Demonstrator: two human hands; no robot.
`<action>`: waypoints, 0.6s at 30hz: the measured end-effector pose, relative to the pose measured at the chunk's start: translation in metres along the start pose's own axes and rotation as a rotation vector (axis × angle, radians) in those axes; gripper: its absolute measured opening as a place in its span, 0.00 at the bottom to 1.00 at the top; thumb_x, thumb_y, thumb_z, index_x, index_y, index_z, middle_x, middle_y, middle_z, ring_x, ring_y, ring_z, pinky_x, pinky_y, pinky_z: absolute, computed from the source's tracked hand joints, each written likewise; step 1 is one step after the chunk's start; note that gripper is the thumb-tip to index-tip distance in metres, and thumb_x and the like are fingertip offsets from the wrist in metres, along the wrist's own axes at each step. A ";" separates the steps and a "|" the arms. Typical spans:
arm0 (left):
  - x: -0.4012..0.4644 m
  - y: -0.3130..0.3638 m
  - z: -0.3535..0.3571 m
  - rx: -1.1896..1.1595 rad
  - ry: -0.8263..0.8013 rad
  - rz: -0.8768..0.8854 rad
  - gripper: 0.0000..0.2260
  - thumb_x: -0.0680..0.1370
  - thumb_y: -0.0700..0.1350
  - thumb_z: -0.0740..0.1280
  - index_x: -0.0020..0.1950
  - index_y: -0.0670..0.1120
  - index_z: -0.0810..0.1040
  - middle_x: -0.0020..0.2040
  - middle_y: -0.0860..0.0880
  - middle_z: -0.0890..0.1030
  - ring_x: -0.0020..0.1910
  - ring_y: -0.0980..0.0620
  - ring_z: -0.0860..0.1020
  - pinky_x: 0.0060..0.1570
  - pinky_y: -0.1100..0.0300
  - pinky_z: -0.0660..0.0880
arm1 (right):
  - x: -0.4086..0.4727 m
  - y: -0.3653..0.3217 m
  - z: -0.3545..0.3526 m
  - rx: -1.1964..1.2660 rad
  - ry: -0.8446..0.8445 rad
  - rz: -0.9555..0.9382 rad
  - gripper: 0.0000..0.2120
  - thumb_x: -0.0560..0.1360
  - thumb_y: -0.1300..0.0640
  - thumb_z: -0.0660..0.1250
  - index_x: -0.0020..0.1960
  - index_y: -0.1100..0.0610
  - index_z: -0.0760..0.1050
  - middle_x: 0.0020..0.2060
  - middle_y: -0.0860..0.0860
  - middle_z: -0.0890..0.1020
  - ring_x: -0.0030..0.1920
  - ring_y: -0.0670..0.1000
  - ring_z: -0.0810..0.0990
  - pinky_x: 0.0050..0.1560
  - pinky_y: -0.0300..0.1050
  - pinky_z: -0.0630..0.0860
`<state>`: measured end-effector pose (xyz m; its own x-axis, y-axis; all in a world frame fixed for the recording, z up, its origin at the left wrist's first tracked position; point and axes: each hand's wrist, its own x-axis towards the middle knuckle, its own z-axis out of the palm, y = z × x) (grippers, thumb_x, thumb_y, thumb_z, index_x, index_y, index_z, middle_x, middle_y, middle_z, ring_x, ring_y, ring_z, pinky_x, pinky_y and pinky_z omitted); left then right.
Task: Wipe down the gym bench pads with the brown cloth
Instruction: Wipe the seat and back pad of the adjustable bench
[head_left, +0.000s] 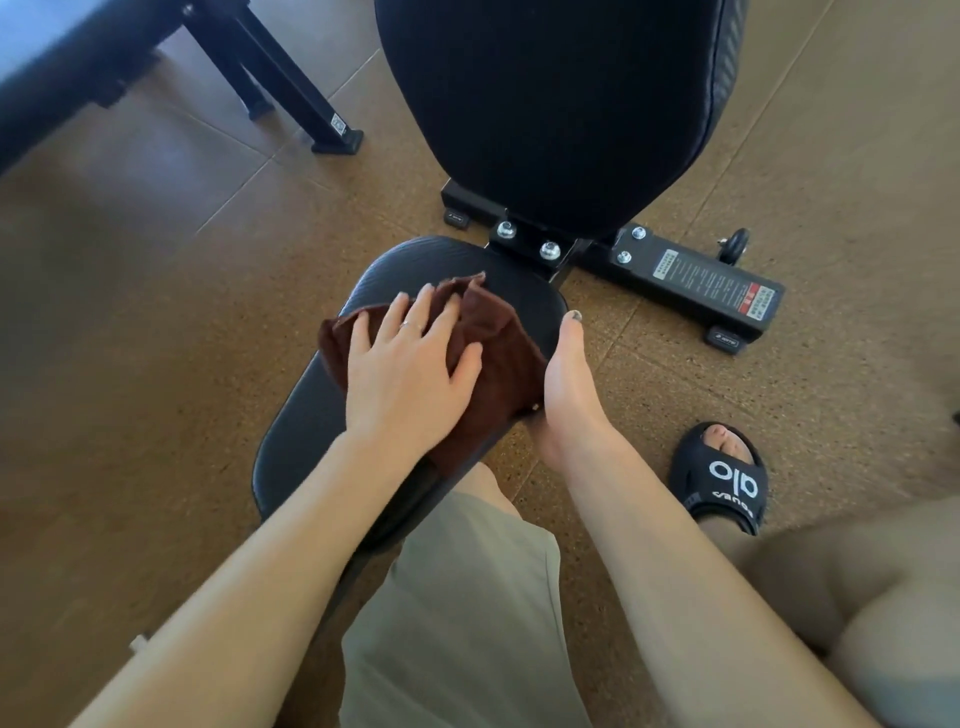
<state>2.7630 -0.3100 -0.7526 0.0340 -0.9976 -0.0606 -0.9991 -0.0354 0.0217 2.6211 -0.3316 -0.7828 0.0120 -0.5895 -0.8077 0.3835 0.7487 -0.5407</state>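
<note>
Fingers (415, 312) of the left hand (408, 374) lie straight and spread, 5 of them, pressing flat on 1 brown cloth (498, 358); a ring shows on 1 finger. Far left, up top, 2 black legs (291, 88) of another frame stand on the floor (130, 270), w/ 1 white sticker near the foot. The cloth is bunched and creased, lying on the seat pad (306, 415), covering its middle and hanging over the right edge. 2 pads in all: the seat pad low and flat, the back pad (545, 104) raised steeply behind it, apart from the seat by a gap where the black bracket (530, 244) shows 2 shiny bolts. The right hand (569, 379) rests along the seat pad's right edge, thumb straight and up top, touching the cloth's hanging edge; its other fingers are hidden under the pad, so can't tell if they curl. Right of that, the base bar (696, 283) carries 2 more bolts, 2 labels, 1 small wheel (737, 241). Far right, 1 black sandal (722, 478) w/ white lettering on a foot. Khaki shorts (457, 597) below, btw the 2 forearms.
</note>
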 end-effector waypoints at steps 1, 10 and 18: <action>0.022 0.005 0.001 0.002 -0.013 0.032 0.27 0.84 0.63 0.50 0.80 0.54 0.66 0.81 0.49 0.65 0.81 0.44 0.63 0.79 0.38 0.55 | -0.003 0.000 0.000 -0.014 -0.015 -0.010 0.49 0.65 0.20 0.51 0.81 0.42 0.58 0.77 0.50 0.70 0.74 0.57 0.70 0.77 0.64 0.64; 0.124 0.011 -0.016 0.043 -0.049 0.135 0.26 0.82 0.66 0.50 0.61 0.52 0.80 0.60 0.48 0.82 0.60 0.42 0.79 0.57 0.48 0.71 | 0.007 -0.001 -0.003 -0.009 0.047 0.036 0.41 0.78 0.25 0.51 0.83 0.49 0.56 0.78 0.52 0.68 0.76 0.56 0.68 0.78 0.60 0.63; 0.091 -0.056 -0.025 -0.283 -0.093 -0.315 0.22 0.80 0.67 0.55 0.57 0.52 0.78 0.53 0.47 0.81 0.50 0.42 0.79 0.51 0.50 0.76 | 0.005 0.002 0.002 -0.122 0.088 -0.021 0.42 0.77 0.24 0.47 0.83 0.47 0.52 0.80 0.50 0.64 0.78 0.57 0.66 0.78 0.63 0.62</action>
<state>2.8224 -0.4005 -0.7341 0.3213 -0.9262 -0.1972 -0.8939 -0.3654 0.2596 2.6242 -0.3339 -0.7874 -0.0778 -0.5803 -0.8107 0.2676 0.7712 -0.5777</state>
